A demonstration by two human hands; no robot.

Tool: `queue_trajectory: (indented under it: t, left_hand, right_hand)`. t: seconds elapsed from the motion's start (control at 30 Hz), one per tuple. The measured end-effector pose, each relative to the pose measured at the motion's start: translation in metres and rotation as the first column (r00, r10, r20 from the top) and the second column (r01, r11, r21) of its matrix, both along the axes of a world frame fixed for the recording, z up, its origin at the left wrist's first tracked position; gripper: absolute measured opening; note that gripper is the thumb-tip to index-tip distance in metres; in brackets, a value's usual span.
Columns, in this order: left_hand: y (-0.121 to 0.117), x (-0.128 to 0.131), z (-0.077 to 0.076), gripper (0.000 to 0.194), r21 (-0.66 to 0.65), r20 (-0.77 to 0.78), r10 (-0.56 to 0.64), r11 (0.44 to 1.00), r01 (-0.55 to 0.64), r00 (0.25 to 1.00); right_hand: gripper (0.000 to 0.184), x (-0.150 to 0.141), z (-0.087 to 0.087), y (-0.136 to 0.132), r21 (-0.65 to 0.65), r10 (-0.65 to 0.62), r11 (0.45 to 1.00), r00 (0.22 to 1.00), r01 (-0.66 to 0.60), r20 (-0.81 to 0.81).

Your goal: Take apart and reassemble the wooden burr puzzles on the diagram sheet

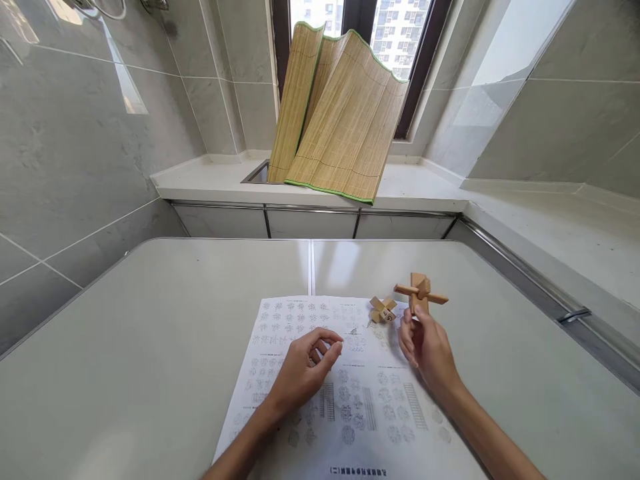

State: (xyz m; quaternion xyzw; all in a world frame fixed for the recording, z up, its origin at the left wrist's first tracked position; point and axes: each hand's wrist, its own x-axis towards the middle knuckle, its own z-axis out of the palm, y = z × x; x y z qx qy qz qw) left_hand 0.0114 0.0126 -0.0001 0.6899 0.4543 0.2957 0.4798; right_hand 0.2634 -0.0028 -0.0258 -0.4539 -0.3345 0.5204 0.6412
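My right hand [431, 347] pinches the lower end of a wooden interlocking puzzle [421, 293] between thumb and fingers. The puzzle is held upright above the sheet's right edge, with bars crossing at its middle. Just left of it, a second, smaller wooden puzzle [383, 311] with dark marks on one face lies on the paper. Over the middle of the printed sheet [350, 407], my left hand [313, 363] is curled, thumb tip close to the index fingertip, and nothing shows in it. The sheet carries rows of small line drawings; my forearms cover parts of it.
A glossy white table [125, 333] with a centre seam bears the sheet. Behind it runs a white ledge [210, 180], where a folded bamboo mat [345, 120] leans against the window. Tiled walls rise at both sides, and a metal rail [530, 280] runs along the right.
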Motion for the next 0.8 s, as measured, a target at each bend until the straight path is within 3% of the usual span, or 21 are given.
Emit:
queue_trajectory:
  t: [0.13,0.2,0.27,0.4,0.47,0.57,0.63,0.8]
  left_hand:
    - [-0.001,0.0,-0.004,0.035,0.008,0.008,0.026,1.0,-0.026,1.0]
    - [-0.001,-0.001,-0.005,0.035,0.051,0.027,0.062,0.997,-0.064,0.998]
    - [-0.001,-0.003,-0.005,0.051,0.124,0.069,0.066,0.989,-0.074,0.995]
    - [-0.001,-0.007,-0.002,0.104,0.158,0.174,-0.142,0.981,0.114,0.974]
    - [-0.001,-0.008,-0.001,0.112,0.13,0.193,-0.252,0.965,0.23,0.948]
    - [-0.002,-0.007,-0.001,0.106,0.092,0.161,-0.322,0.946,0.311,0.933]
    - [-0.002,-0.006,-0.002,0.099,0.088,0.141,-0.302,0.952,0.292,0.943]
    - [-0.001,-0.004,-0.006,0.093,0.147,0.089,-0.178,0.975,0.164,0.98]
  right_hand:
    - [0.046,-0.017,-0.001,-0.012,0.024,0.197,0.979,0.965,-0.204,0.176]
    - [0.051,-0.023,-0.004,-0.016,-0.003,0.363,0.93,0.92,-0.367,0.149]
    - [0.052,-0.028,-0.008,-0.019,-0.034,0.518,0.855,0.851,-0.517,0.085]
    - [0.054,-0.03,-0.016,-0.023,-0.068,0.723,0.689,0.691,-0.722,-0.016]
    - [0.056,-0.029,-0.019,-0.024,-0.089,0.775,0.627,0.631,-0.774,-0.026]
    - [0.059,-0.027,-0.018,-0.024,-0.097,0.815,0.574,0.579,-0.813,-0.026]
    - [0.056,-0.029,-0.014,-0.024,-0.097,0.804,0.593,0.594,-0.8,0.014]
    - [0.035,-0.035,-0.001,-0.023,-0.116,0.619,0.779,0.726,-0.616,0.3]
